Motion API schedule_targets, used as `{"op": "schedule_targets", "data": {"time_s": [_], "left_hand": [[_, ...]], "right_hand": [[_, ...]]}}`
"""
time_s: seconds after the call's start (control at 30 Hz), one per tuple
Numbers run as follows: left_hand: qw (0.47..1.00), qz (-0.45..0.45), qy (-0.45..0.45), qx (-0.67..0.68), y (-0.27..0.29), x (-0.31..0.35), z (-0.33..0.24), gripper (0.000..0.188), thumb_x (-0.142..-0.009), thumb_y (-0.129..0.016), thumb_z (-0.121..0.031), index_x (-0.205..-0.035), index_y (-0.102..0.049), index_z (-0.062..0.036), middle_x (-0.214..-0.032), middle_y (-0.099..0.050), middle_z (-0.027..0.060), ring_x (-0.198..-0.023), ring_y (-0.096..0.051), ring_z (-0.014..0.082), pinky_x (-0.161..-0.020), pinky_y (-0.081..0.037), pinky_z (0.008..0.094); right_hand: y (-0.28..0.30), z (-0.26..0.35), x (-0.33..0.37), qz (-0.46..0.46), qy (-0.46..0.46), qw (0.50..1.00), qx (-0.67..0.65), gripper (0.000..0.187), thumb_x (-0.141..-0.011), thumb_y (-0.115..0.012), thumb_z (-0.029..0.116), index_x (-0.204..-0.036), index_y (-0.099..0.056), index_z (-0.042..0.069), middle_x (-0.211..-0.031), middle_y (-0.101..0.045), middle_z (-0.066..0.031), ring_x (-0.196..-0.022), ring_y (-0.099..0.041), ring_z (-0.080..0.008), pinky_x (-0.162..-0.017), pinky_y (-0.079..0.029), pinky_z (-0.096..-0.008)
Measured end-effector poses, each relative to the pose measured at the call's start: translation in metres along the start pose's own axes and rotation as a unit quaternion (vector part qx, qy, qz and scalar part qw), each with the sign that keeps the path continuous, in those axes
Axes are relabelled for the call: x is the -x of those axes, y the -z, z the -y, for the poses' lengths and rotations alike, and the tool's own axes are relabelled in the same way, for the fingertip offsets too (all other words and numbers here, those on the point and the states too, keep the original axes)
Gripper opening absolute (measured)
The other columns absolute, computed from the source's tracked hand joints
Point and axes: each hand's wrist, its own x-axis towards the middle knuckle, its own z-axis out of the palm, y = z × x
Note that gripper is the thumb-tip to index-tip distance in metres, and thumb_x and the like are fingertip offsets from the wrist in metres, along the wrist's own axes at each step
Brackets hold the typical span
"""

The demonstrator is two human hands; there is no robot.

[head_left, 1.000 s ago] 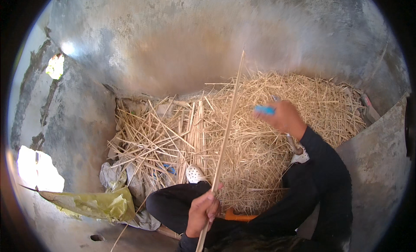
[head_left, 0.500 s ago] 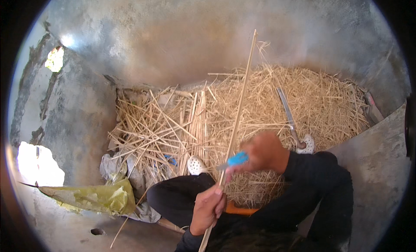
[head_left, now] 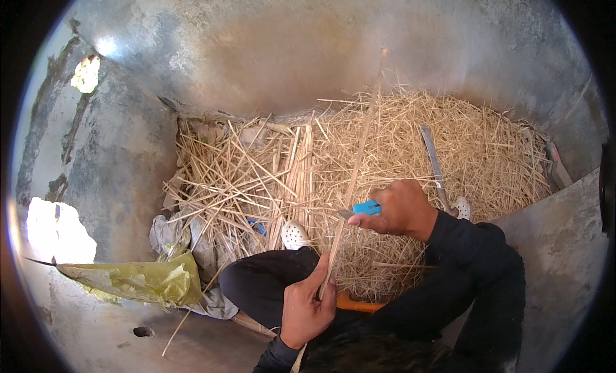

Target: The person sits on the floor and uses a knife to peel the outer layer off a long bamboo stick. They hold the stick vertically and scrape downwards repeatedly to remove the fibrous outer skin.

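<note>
On a concrete floor strewn with straw, the blue-handled knife, gripped in the right hand, has been brought onto the long stick, which is clasped by the left hand; paring seems begun.

The long thin stick is pale yellow and stands tilted over the straw. The small knife has a blue handle, and its blade touches the stick.

straw heap dry, matt | stick wood | knife handle blue plastic
</note>
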Motion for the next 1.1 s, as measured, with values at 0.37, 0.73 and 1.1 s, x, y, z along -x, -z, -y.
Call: {"op": "schedule_targets", "data": {"time_s": [0.37,0.73,1.1], "left_hand": [[0.999,-0.019,-0.020,0.041,-0.003,0.003,0.009,0.041,-0.084,-0.054,-0.002,-0.125,-0.053,0.0038,-0.070,-0.056,0.0239,-0.053,-0.062,0.0265,-0.053,-0.046,0.0293],[0.999,-0.008,-0.039,0.024,-0.004,0.009,0.013,0.040,-0.082,-0.057,-0.003,-0.122,-0.055,0.0058,-0.070,-0.057,0.0247,-0.052,-0.063,0.0241,-0.052,-0.046,0.0285],[0.995,0.030,-0.015,0.090,-0.010,0.029,0.028,0.037,-0.085,-0.058,-0.005,-0.121,-0.056,0.0062,-0.076,-0.062,0.0244,-0.066,-0.064,0.0114,-0.058,-0.049,0.0272]], "right_hand": [[-0.007,-0.001,0.004,-0.015,0.046,0.999,0.012,0.081,-0.078,-0.039,0.081,-0.054,-0.061,0.007,-0.040,-0.048,-0.0093,-0.037,-0.054,-0.0237,-0.040,-0.044,-0.0385],[-0.015,-0.050,-0.021,-0.117,0.024,0.990,0.071,0.082,-0.080,-0.033,0.082,-0.053,-0.059,0.009,-0.041,-0.046,-0.0049,-0.037,-0.050,-0.0204,-0.037,-0.037,-0.0366],[0.011,-0.112,-0.046,-0.081,-0.149,0.978,0.121,0.079,-0.084,-0.033,0.078,-0.067,-0.068,0.008,-0.054,-0.058,-0.0115,-0.053,-0.059,-0.0295,-0.055,-0.045,-0.0458]]}}
